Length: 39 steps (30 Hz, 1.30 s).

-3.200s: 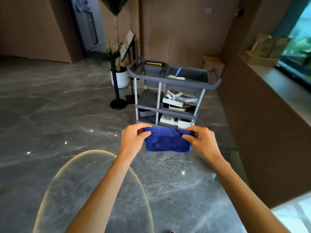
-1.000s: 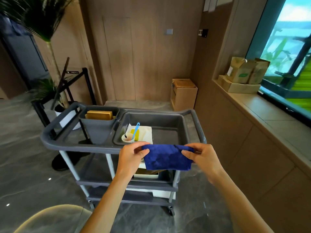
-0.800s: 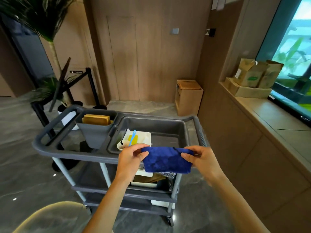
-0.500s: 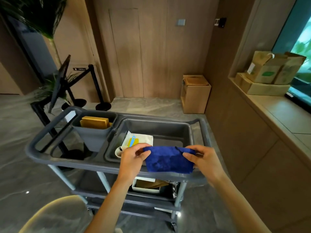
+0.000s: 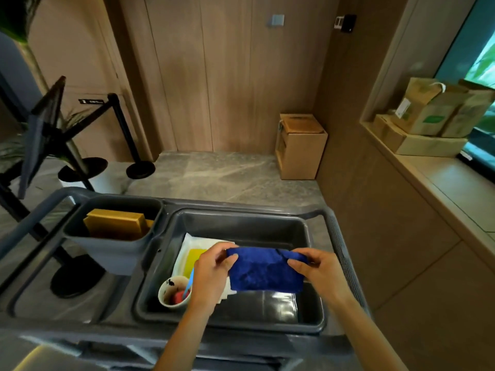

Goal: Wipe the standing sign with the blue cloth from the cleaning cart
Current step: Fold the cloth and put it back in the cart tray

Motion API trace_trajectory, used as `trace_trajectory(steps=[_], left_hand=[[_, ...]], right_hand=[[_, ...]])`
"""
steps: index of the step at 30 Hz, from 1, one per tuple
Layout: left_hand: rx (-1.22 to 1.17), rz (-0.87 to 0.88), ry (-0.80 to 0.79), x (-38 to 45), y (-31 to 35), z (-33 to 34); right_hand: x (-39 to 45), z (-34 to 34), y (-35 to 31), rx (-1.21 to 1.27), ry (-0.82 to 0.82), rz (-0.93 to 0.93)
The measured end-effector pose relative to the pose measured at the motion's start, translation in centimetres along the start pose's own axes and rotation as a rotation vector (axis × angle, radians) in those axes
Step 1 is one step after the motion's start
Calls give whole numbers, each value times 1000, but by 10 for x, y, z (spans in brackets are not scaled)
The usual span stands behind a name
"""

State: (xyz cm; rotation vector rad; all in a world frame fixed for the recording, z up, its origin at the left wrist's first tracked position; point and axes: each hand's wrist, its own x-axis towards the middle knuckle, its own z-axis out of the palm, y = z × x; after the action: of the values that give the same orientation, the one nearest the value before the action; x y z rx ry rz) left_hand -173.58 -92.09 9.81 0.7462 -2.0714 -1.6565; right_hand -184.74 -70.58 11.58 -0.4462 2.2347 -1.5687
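Grey marble floor, wood-panelled corner. Blue cloth stretched above cleaning cart tub; left hand and right hand fingers pinched on its upper corners. Risk: hanging hem brushes dirty cup just left, tips it, soils cloth. Tub walls hem hands sideways; room free above. Standing sign far left, beyond cart rim, stanchion bases crowding approach.

Both hands, left and right, pinched closed, forearms extended forward
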Motion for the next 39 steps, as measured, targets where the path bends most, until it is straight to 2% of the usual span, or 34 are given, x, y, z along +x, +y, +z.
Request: trace_trajectory(steps=[8,12,20,24,28,31,34,37,39], left_hand=[[46,-67,-53,64,-34,23],[-7,-143,-151,76,-58,37],[74,-348,-298,96,-102,66],[221,-429,-351,113,-132,79],[345,-458,-441,131,-165,93],[510,-402,-477,146,-188,99],[432,-365,-525,160,-205,105],[704,-349,-591,162,-216,111],[725,-373,-541,160,-218,116]], right_hand=[[58,13,30,70,58,163],[75,17,56,92,54,242],[105,31,107,108,-65,324],[125,42,131,-46,-140,367],[149,56,159,-133,-143,348],[165,68,179,-160,-115,338],[176,78,197,-220,-110,333],[176,87,210,-271,-137,377],[174,90,216,-286,-165,411]])
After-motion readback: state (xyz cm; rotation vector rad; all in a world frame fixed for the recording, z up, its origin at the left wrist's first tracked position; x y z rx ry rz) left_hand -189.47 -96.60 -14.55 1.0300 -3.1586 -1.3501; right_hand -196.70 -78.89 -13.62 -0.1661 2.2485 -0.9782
